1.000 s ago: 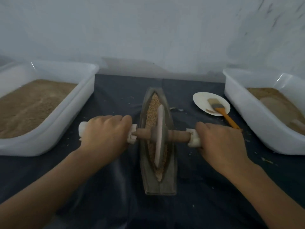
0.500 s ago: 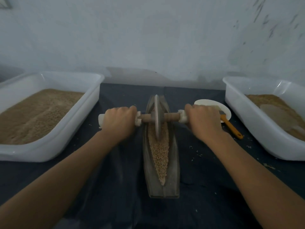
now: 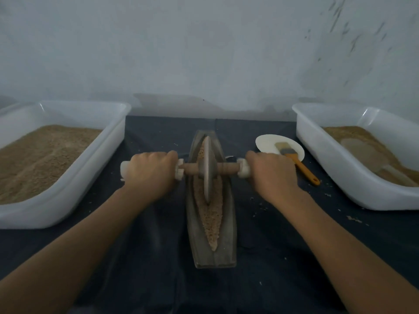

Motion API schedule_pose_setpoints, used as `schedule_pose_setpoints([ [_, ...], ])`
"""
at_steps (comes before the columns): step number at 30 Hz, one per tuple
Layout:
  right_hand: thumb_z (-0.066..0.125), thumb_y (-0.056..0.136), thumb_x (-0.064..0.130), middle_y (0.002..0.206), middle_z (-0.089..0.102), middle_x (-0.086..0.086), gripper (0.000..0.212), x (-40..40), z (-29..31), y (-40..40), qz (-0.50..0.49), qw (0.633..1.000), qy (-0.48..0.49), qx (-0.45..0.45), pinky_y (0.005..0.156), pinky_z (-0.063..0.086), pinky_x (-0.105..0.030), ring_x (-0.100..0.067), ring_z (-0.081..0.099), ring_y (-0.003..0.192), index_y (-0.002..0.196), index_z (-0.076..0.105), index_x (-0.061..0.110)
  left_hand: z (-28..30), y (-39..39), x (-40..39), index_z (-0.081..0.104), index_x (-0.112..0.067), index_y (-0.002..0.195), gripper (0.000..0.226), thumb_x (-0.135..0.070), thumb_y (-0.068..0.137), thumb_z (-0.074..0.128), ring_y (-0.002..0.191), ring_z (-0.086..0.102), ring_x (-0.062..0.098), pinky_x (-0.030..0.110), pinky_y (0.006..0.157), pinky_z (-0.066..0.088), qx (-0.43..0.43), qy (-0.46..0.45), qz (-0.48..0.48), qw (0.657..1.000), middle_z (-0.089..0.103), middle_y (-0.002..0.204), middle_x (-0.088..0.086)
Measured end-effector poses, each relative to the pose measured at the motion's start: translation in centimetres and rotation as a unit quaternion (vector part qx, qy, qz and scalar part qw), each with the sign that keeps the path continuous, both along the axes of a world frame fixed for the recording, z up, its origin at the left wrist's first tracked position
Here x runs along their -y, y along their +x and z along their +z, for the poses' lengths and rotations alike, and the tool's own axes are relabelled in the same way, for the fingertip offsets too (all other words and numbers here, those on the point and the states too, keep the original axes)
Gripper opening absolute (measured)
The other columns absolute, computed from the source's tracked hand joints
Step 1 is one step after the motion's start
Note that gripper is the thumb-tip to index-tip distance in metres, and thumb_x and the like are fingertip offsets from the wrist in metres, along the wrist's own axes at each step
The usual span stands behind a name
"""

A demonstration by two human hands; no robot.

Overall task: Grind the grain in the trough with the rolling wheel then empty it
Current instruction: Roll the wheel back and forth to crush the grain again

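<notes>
The grain (image 3: pixel 209 214) lies along the groove of the boat-shaped trough (image 3: pixel 227 225), which sits lengthwise at the middle of the dark-clothed surface (image 3: pixel 272 257), and the rolling wheel (image 3: pixel 206 171) stands upright in it toward the far half. The left hand (image 3: pixel 150 172) and right hand (image 3: pixel 272 174) each grip a white-wrapped end of the axle. A grain-filled white tub (image 3: pixel 68 196) stands at left, another tub (image 3: pixel 340 168) at right, with a brush (image 3: pixel 294 160) resting on a white plate (image 3: pixel 266 143) between trough and right tub.

No text, label or number can be read anywhere (dim, blurry view).
</notes>
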State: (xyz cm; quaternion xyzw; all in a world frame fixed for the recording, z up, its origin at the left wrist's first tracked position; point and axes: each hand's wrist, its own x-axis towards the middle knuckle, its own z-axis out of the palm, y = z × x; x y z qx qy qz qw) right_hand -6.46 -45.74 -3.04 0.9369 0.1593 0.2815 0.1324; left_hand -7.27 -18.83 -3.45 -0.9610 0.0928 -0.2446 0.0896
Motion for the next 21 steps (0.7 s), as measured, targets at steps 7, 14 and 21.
schedule_pose_setpoints([
  [7, 0.07, 0.079, 0.031, 0.07, 0.061, -0.003, 0.024, -1.2, 0.7, 4.6, 0.002, 0.999, 0.044, -0.003, 0.049, 0.036, -0.031, -0.026, 0.057, 0.059, 0.085, 0.052, 0.018, 0.7, 3.9, 0.1, 0.046, -0.021, 0.081, 0.02, -0.037, 0.085, 0.058, 0.068, 0.061, 0.028, 0.031, 0.054, 0.032, 0.018, -0.011, 0.003, 1.0, 0.062, 0.078, 0.0],
  [14, 0.085, 0.052, 0.029, 0.054, 0.049, 0.003, 0.046, 1.3, 0.0, -4.1, 0.042, 0.998, 0.046, -0.021, 0.041, 0.02, -0.021, -0.02, 0.045, 0.042, 0.068, 0.042, 0.023, 0.4, -4.1, -0.1, 0.042, -0.018, 0.065, 0.041, -0.022, 0.058, 0.083, 0.04, 0.043, 0.021, 0.024, 0.047, 0.02, 0.057, 0.016, -0.079, 0.995, 0.049, 0.053, -0.002],
  [21, 0.065, 0.076, 0.043, 0.064, 0.054, 0.005, 0.029, 0.8, -1.2, -3.7, -0.049, 0.989, 0.096, -0.1, 0.047, 0.035, -0.03, -0.022, 0.054, 0.057, 0.076, 0.043, 0.024, 0.4, -0.7, 0.2, 0.044, -0.014, 0.06, 0.037, -0.012, 0.056, 0.081, 0.039, 0.036, 0.018, 0.026, 0.047, 0.024, 0.081, 0.029, -0.131, 0.988, 0.045, 0.049, 0.002],
])
